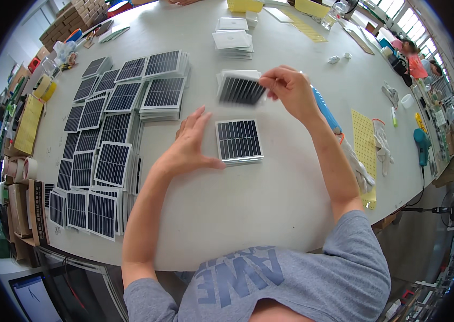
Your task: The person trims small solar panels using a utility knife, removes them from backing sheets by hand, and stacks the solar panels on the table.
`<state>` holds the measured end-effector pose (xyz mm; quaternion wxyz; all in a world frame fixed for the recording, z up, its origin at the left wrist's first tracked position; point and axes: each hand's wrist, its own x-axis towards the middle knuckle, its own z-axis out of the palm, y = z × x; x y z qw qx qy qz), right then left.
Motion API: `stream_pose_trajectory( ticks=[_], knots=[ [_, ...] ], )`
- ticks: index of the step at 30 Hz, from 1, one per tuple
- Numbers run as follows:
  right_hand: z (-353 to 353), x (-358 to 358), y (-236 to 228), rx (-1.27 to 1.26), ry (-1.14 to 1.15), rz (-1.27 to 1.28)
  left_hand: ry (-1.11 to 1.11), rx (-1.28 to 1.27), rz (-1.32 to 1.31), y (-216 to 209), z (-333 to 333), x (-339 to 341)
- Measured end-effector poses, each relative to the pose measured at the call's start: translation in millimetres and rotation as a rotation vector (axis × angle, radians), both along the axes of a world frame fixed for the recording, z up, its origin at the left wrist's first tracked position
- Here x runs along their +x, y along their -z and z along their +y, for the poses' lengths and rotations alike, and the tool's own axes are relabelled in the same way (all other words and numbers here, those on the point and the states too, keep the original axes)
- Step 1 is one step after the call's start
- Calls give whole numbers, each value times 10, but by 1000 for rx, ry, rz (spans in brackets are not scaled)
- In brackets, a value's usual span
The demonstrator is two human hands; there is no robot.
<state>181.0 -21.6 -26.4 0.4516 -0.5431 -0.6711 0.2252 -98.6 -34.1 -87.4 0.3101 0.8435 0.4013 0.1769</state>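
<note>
Pinched by its right edge, a small dark solar panel [240, 90] hangs blurred from my right hand [290, 88], above a white stack [226, 75] that it partly covers. Nearer to me sits a short stack of solar panels [238, 140], its top one face up with a white border. My left hand [188, 142] is beside that stack on its left, fingers spread and holding nothing; its thumb points at the stack's lower left corner. Whether the thumb touches it I cannot tell.
Many piled solar panels [114, 129] fill the table's left side. White panels lie stacked [232, 40] at the far middle. To the right are a blue tube-like object [326, 110], white gloves [382, 145], a yellow perforated sheet [364, 155] and a teal heat gun [422, 145].
</note>
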Motion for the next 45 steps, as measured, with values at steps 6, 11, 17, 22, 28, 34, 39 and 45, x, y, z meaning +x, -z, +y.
stream_pose_trajectory(
  ticks=[6,11,17,22,28,34,39,45],
  knots=[
    [155,202,469,345,2,-398,18,-28,75,-42,-9,67],
    [-32,2,193,-533,-247,-91,-15,-25,20,-65,-50,42],
    [-189,-71,40,-548,-268,-352,-6,-32,16,-71,-43,71],
    [-239,-107,49,-569,-189,-271,-1,-30,-17,-78,-55,49],
    [-213,-25,213,-10,-224,-429,16,-45,-26,-46,-45,66],
    [-32,95,19,46,43,-10,16,62,96,-29,-33,63],
    [126,201,391,277,-31,-252,15,-34,3,-66,-38,82],
    [-117,2,47,-542,-290,-235,-25,-33,-4,-58,-62,68]
  ],
)
